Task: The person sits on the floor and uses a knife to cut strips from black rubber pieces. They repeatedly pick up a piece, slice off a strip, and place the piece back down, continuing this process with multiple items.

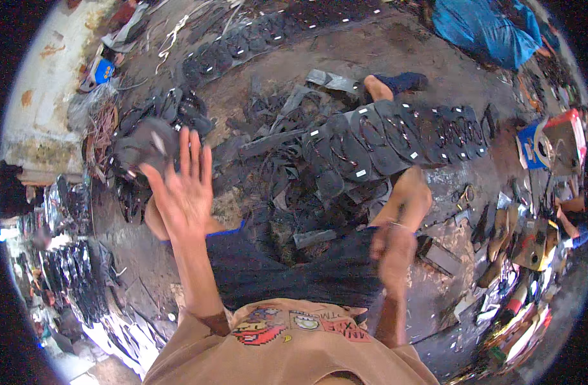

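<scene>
My left hand (pixel 190 189) is raised with its fingers spread and nothing gripped. Just beyond its fingers, a dark, rounded flat piece (pixel 143 147) is smeared by motion, apparently in the air over a pile of black sandals (pixel 194 109). My right hand (pixel 395 253) is closed in front of my bare right leg (pixel 412 192). Blur and the curled fingers conceal what it holds, if anything. Ahead of that leg lies an overlapping row of black sandals (pixel 387 141) with small white labels.
Black rubber scraps (pixel 278 154) litter the floor between my legs. Farther off runs another row of labelled black sandals (pixel 242 45). Someone's blue clothing (pixel 486 32) shows at the far right. A blue-and-red box (pixel 534 144), scissors (pixel 464 196) and a yellowish box (pixel 536 244) lie rightward.
</scene>
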`<action>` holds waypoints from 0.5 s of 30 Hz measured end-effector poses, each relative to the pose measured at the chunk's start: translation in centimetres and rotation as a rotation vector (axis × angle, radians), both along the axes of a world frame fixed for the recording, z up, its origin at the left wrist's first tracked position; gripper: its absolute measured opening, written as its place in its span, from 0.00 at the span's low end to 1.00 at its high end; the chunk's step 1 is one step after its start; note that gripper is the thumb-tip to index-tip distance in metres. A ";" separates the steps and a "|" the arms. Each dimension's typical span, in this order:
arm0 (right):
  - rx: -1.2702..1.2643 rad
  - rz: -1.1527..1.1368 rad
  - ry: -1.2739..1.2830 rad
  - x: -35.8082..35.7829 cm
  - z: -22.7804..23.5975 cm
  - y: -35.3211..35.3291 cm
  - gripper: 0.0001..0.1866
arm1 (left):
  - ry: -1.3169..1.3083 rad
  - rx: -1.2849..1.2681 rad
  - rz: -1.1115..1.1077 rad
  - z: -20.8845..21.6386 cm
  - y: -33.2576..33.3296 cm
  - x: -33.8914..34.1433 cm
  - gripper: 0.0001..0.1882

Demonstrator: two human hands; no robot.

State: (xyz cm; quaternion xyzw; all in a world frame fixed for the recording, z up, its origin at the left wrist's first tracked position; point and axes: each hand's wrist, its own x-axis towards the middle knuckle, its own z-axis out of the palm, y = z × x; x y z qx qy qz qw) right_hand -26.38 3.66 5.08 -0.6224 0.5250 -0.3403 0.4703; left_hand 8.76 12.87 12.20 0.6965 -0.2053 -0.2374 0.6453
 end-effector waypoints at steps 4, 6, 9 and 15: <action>-0.247 -0.392 0.380 -9.7 -2.1 -0.1 0.20 | 0.461 -0.050 0.020 -14.1 -7.4 1.5 0.27; 0.041 -0.435 -0.041 -11.7 -3.8 -0.1 0.16 | 0.531 0.477 -0.137 -20.1 -11.2 -5.6 0.38; 0.343 -0.416 -0.272 -7.6 -0.6 0.9 0.11 | 0.747 0.312 -0.252 -21.3 -11.8 -11.5 0.45; 0.392 -0.024 -0.309 1.2 2.0 2.5 0.07 | 0.220 0.444 -0.040 -15.6 -13.7 -8.3 0.38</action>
